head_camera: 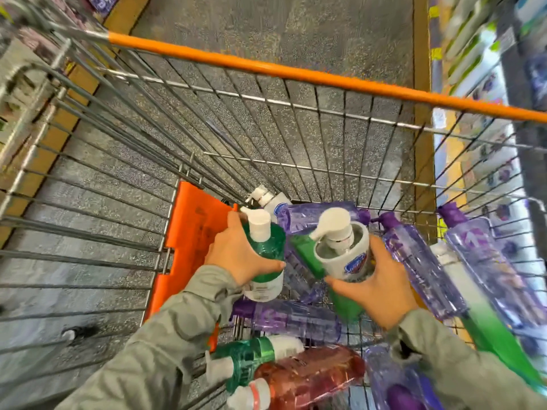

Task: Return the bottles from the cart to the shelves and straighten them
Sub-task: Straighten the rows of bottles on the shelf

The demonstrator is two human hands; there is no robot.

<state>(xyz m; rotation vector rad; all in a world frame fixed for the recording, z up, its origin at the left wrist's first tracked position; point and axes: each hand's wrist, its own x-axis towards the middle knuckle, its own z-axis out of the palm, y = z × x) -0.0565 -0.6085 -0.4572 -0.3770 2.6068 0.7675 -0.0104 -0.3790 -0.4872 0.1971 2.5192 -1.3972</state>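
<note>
Gripping a green bottle (264, 247) with a white pump, the left hand (236, 258) holds it upright at 9 o'clock inside the cart (118, 179). The right hand (381, 284), fingers wrapped, holds a white bottle (344, 261) just beside, at 3 o'clock. Its wire walls stand well apart around them. Purple bottles (420, 261) lie underneath, a pink bottle (310, 377) at 6 o'clock. Grey speckled floor (281, 31) shows at 12 o'clock, shelves (479, 45) at 2.

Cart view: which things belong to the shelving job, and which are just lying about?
Job: green bottle in left hand; clear bottle in right hand; purple bottles; red bottle; cart; shelves.
Just there: orange flap; floor.
</note>
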